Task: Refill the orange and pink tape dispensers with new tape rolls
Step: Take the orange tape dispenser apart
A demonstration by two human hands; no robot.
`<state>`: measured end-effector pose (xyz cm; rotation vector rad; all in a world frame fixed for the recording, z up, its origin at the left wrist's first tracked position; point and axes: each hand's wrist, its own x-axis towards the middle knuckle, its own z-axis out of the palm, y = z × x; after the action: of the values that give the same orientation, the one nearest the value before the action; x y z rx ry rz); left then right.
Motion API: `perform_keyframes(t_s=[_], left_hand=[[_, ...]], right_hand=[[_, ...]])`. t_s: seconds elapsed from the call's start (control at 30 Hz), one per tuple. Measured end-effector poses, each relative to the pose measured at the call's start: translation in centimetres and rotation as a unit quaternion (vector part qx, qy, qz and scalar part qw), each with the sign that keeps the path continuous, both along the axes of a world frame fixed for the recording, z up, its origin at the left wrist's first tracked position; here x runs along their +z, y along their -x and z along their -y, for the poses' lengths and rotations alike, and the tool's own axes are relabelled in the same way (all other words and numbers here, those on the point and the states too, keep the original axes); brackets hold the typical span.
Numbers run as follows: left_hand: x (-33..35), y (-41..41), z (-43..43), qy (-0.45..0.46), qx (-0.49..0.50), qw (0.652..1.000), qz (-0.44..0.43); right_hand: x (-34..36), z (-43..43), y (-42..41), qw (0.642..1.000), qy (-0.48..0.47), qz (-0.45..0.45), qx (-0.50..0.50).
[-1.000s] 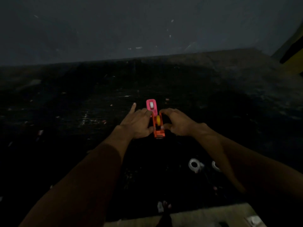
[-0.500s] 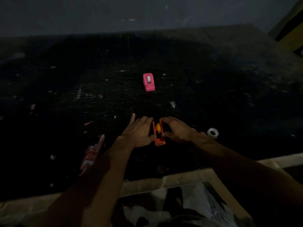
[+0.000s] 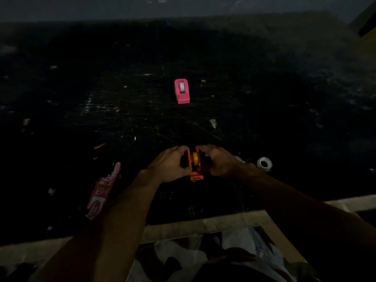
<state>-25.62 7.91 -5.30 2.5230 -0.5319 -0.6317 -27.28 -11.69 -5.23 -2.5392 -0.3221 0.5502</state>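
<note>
- Dark, scratched tabletop fills most of the view under very dim light, flecked with small pale scraps. A grey wall runs behind it, and a pale front edge lies nearest the person.
- The orange dispenser stands on the table near that front edge, between the two hands, its cutter end towards the person.
- A yellow tape roll sits upright in the orange dispenser's cradle.
- The left hand grips the dispenser's left side, fingers curled over the far end and thumb tucked against the near part.
- The right hand mirrors it on the right side, fingers bent round the body and thumb low by the base.
- The pink dispenser stands well apart, farther back on the table and roughly in line with the orange one, with a white roll seated in it.
- A loose white tape roll lies just right of the right wrist.
- A red printed wrapper lies flat to the left of the left forearm.
- Below the table edge the person's lap shows only as pale and dark patches, too dim to make out.
</note>
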Motion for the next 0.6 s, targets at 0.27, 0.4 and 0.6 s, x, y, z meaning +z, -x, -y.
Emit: perform_keyframes(t_s=[0.27,0.4,0.6], left_hand=[[0.4,0.3,-0.5,0.045,0.027,0.998,-0.024],[0.2,0.3,-1.1,0.035,0.035,0.998,-0.031],[0.9,0.3,-2.9,0.019,0.058,0.998,-0.035]], right_hand=[[0.2,0.2,0.2,1.000,-0.006,0.018,0.003],[0.7,0.3,0.5,0.999,-0.027,0.035,-0.001],[0.5,0.1,0.3,0.999,-0.016,0.029,-0.013]])
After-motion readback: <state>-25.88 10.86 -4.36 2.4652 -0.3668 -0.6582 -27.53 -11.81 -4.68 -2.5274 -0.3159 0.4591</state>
